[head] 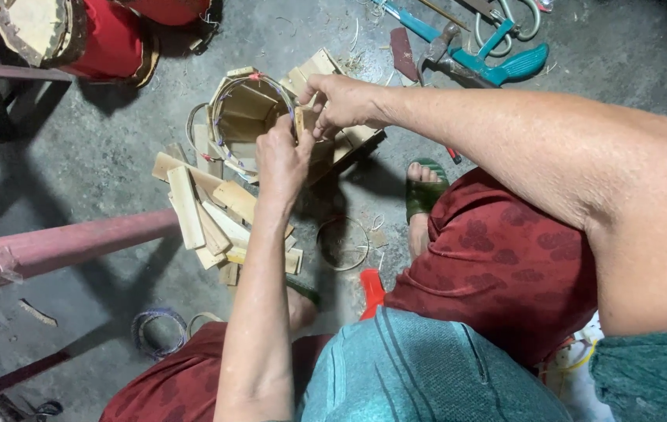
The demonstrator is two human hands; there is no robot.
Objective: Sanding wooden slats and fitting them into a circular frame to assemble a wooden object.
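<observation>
Head view: I am watching my left hand (pixel 283 160) and right hand (pixel 341 101) pinching a slat into the part-built wooden barrel (pixel 249 113) between them; loose slats (pixel 200 211) are lying unused beside my left wrist.

1. A small wooden barrel (pixel 246 117) stands on the floor (pixel 99 148) at the centre top of the view, in front of the seated person.
2. The left hand (pixel 281 160) grips its rim at 5 o'clock; the right hand (pixel 341 101) holds the rim at 3 o'clock.
3. A pile of wooden slats (pixel 208 215) lies at 7 o'clock from the barrel, touching it.
4. A wire ring (pixel 343 243) lies on the floor at 5 o'clock.
5. A hammer (pixel 439 48) and saw (pixel 498 66) lie at 2 o'clock, well apart.
6. A drum (pixel 75 35) sits at 10 o'clock.
</observation>
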